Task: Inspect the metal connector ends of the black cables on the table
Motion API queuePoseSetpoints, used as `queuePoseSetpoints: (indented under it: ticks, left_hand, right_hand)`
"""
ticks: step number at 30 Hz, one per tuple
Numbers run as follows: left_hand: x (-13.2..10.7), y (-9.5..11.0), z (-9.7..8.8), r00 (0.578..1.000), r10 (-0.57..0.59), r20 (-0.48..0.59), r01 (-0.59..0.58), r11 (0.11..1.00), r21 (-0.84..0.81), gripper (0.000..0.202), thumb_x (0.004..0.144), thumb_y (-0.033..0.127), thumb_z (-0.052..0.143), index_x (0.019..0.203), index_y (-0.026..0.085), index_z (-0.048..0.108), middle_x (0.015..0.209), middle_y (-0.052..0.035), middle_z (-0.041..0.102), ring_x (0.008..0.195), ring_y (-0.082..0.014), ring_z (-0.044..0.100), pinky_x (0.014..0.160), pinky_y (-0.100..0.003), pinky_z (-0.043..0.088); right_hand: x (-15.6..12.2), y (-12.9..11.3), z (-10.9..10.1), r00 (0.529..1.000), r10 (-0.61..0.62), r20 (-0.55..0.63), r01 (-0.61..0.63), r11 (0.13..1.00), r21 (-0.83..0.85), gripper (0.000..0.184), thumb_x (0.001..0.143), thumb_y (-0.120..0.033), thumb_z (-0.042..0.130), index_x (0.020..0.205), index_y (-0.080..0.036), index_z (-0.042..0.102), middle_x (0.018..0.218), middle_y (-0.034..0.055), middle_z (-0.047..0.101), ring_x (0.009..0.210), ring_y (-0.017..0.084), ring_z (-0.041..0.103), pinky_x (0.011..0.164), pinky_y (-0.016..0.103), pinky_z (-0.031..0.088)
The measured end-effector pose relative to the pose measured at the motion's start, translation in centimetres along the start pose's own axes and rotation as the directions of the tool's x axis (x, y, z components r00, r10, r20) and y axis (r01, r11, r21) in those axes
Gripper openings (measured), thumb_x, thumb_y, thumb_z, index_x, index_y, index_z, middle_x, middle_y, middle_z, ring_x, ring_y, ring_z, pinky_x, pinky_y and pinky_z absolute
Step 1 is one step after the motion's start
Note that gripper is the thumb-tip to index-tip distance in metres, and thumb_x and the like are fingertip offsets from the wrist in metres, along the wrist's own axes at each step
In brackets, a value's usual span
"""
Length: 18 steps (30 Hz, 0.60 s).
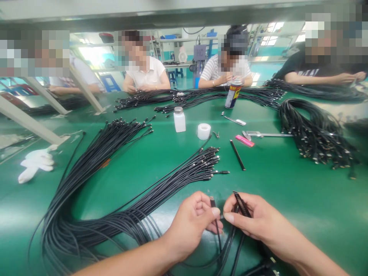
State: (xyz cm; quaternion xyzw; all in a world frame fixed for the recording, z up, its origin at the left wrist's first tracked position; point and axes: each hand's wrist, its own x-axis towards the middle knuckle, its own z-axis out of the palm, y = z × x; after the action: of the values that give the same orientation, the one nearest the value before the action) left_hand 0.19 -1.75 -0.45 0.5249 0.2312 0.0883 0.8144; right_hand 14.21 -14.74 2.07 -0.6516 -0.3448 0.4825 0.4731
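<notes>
My left hand point(198, 214) is closed on a black cable point(217, 228), pinching it just below its plug point(212, 202), which points up. Close beside it, my right hand point(250, 214) grips a slim black tool point(242, 204) that looks like a craft knife, its tip pointing up and left. The right thumb and forefinger meet near the left fingertips; anything between them is too small to make out. More black cables hang below both hands. Left of my hands, a large bundle of black cables point(115, 226) curves across the green table point(287, 184), plug ends toward the middle.
Beyond my hands are a black stick point(237, 155), a pink piece point(244, 140), a caliper point(267, 134), a white tape roll point(204, 131), a white bottle point(179, 120) and a spray can point(232, 96). More cables point(313, 130) lie right, white gloves point(37, 163) left. Several people sit opposite.
</notes>
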Motion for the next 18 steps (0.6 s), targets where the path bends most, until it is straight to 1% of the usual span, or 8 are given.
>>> queuePoseSetpoints:
  ticks: [5,10,12,14,15,16,17,18]
  left_hand:
    - [0.0,-0.2,0.0,0.999,-0.019,0.032,0.019,1.000,-0.001,0.026,0.084,0.035,0.068,0.090,0.012,0.055,0.076,-0.0062,0.065,0.064,-0.0169,0.065,0.065,-0.033,0.055]
    - [0.1,-0.2,0.1,0.998,-0.028,0.054,0.027,0.999,0.023,0.024,0.087,0.033,0.061,0.095,0.011,0.056,0.080,-0.0081,0.065,0.067,-0.0181,0.065,0.068,-0.035,0.055]
    - [-0.1,0.2,0.1,0.998,-0.017,0.058,0.012,0.997,0.081,0.024,0.087,0.033,0.060,0.098,0.012,0.057,0.082,-0.0082,0.064,0.071,-0.0187,0.065,0.071,-0.036,0.055]
    - [-0.5,0.4,0.2,0.996,0.033,0.081,-0.053,0.966,0.255,0.023,0.088,0.030,0.059,0.103,0.013,0.059,0.089,-0.0085,0.065,0.080,-0.0195,0.065,0.078,-0.035,0.054]
    - [-0.7,0.3,0.2,0.989,0.062,0.135,-0.110,0.916,0.386,0.022,0.088,0.028,0.059,0.106,0.015,0.060,0.092,-0.0085,0.066,0.085,-0.0204,0.064,0.081,-0.035,0.053]
    - [-0.9,-0.2,0.2,0.970,0.074,0.230,-0.184,0.842,0.508,0.022,0.088,0.026,0.058,0.108,0.016,0.062,0.095,-0.0083,0.068,0.089,-0.0212,0.065,0.083,-0.034,0.052]
    - [-1.1,-0.9,0.1,0.934,0.057,0.352,-0.275,0.745,0.607,0.023,0.088,0.025,0.057,0.110,0.018,0.064,0.099,-0.0086,0.069,0.093,-0.0227,0.065,0.086,-0.034,0.051]
    - [-1.3,-1.9,0.0,0.861,0.001,0.509,-0.375,0.677,0.634,0.024,0.088,0.026,0.058,0.109,0.018,0.066,0.097,-0.0083,0.071,0.091,-0.0238,0.066,0.085,-0.034,0.052]
  right_hand:
    - [0.1,0.1,0.0,1.000,-0.019,0.002,0.019,1.000,0.019,0.021,0.086,-0.036,0.065,0.081,-0.016,0.059,0.062,-0.0052,0.042,0.051,0.007,0.031,0.044,0.020,0.023]
    - [-0.1,0.0,0.0,0.999,-0.040,0.015,0.039,0.999,0.010,0.022,0.087,-0.035,0.065,0.080,-0.016,0.059,0.061,-0.0056,0.040,0.051,0.007,0.030,0.044,0.020,0.023]
    - [-0.2,0.1,-0.5,0.999,-0.043,-0.018,0.043,0.999,-0.005,0.024,0.089,-0.038,0.065,0.083,-0.016,0.060,0.061,-0.0061,0.038,0.051,0.007,0.029,0.045,0.021,0.022]
    - [-0.2,0.3,-1.6,0.991,-0.032,-0.127,0.034,0.999,0.009,0.027,0.089,-0.043,0.065,0.092,-0.016,0.061,0.061,-0.0066,0.035,0.051,0.007,0.028,0.044,0.021,0.021]
    - [-0.1,0.4,-2.2,0.978,-0.024,-0.206,0.032,0.999,0.038,0.031,0.088,-0.046,0.066,0.098,-0.017,0.061,0.062,-0.0069,0.035,0.051,0.007,0.028,0.044,0.020,0.020]
    - [-0.1,0.6,-2.9,0.958,-0.015,-0.287,0.040,0.996,0.081,0.034,0.087,-0.047,0.068,0.102,-0.018,0.060,0.061,-0.0071,0.034,0.050,0.007,0.027,0.044,0.020,0.020]
    - [0.0,0.7,-3.5,0.935,-0.017,-0.355,0.067,0.990,0.128,0.036,0.085,-0.047,0.069,0.105,-0.018,0.060,0.060,-0.0074,0.034,0.050,0.007,0.027,0.044,0.020,0.020]
    - [0.0,0.8,-4.0,0.912,-0.017,-0.409,0.096,0.980,0.172,0.037,0.085,-0.047,0.070,0.106,-0.018,0.059,0.059,-0.0074,0.034,0.051,0.007,0.028,0.044,0.020,0.021]
